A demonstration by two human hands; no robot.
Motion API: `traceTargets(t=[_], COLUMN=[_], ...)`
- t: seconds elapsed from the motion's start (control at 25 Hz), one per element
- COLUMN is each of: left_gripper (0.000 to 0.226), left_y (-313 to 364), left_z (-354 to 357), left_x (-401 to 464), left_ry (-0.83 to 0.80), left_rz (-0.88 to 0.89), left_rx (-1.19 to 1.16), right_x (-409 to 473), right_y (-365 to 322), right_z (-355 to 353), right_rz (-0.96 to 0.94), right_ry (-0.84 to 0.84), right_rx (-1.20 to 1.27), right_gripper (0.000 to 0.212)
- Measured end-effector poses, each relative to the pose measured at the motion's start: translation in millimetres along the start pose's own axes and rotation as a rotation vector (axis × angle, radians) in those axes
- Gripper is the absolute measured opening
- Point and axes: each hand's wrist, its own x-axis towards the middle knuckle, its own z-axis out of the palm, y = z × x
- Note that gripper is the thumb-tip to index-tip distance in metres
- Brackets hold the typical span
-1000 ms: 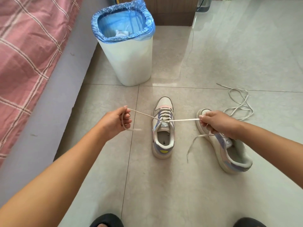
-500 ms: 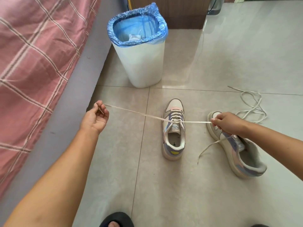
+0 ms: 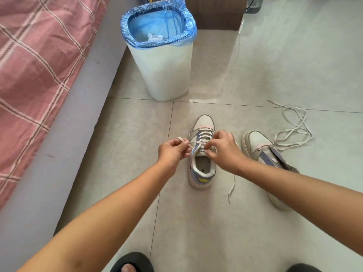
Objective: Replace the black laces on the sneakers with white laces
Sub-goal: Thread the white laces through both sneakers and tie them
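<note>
A pale sneaker (image 3: 202,169) with blue and pink trim stands toe-away on the tiled floor, threaded with a white lace (image 3: 194,143). My left hand (image 3: 172,151) pinches one end of that lace just left of the tongue. My right hand (image 3: 223,151) pinches the other end over the top eyelets, and that end's tail hangs down to the floor at the right. A second sneaker (image 3: 261,150) lies right of it, partly hidden by my right forearm. Beside its toe lies a loose white lace (image 3: 292,130) in loops.
A white bin (image 3: 163,69) with a blue liner stands just beyond the sneakers. A bed with a pink checked cover (image 3: 35,61) and grey side runs along the left. My dark slippers (image 3: 133,263) show at the bottom edge. A wooden cabinet (image 3: 214,12) stands behind the bin.
Both hands have come in from wide apart to meet over the middle sneaker's tongue. The lace, stretched taut before, now crosses in a short span between them.
</note>
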Motion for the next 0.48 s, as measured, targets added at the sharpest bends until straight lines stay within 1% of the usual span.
traceTargets(t=[0.16, 0.32, 0.48], left_gripper=[0.017, 0.019, 0.017], left_y=[-3, 1, 1], left_z=[9, 9, 10], left_x=[1, 3, 3], left_ry=[0.037, 0.057, 0.023], left_rz=[0.075, 0.148, 0.189], left_rx=[0.069, 0.150, 0.201], right_x=[0, 0, 2], right_y=[-5, -7, -8], right_z=[19, 22, 19], right_rz=[0.104, 0.125, 0.144], right_ry=[0.041, 0.061, 0.053], right_rx=[0.059, 0.106, 0.129], right_gripper=[0.019, 0.018, 0.017])
